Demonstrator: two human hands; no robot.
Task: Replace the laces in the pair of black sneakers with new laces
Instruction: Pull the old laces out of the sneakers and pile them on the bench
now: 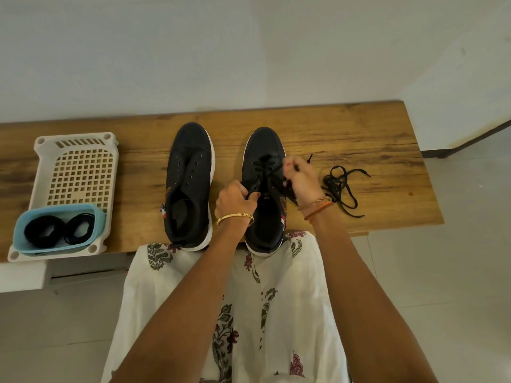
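Observation:
Two black sneakers with white soles stand side by side on a wooden bench [373, 128], toes pointing away. The left sneaker [190, 183] has bare eyelets and no lace. The right sneaker [264, 189] carries a black lace [265, 168] through its front eyelets. My left hand [235, 200] grips the right sneaker's left eyelet flap. My right hand [301, 179] pinches the lace at the shoe's right side, with the lace tip sticking out past the fingers. A loose tangled black lace [341, 189] lies on the bench to the right.
A white perforated plastic basket [77, 167] sits at the bench's left end. Inside its near end is a light blue tub [95, 217] holding coiled black laces [59, 230]. A white wall runs behind the bench. My lap, in white floral cloth, presses against the front edge.

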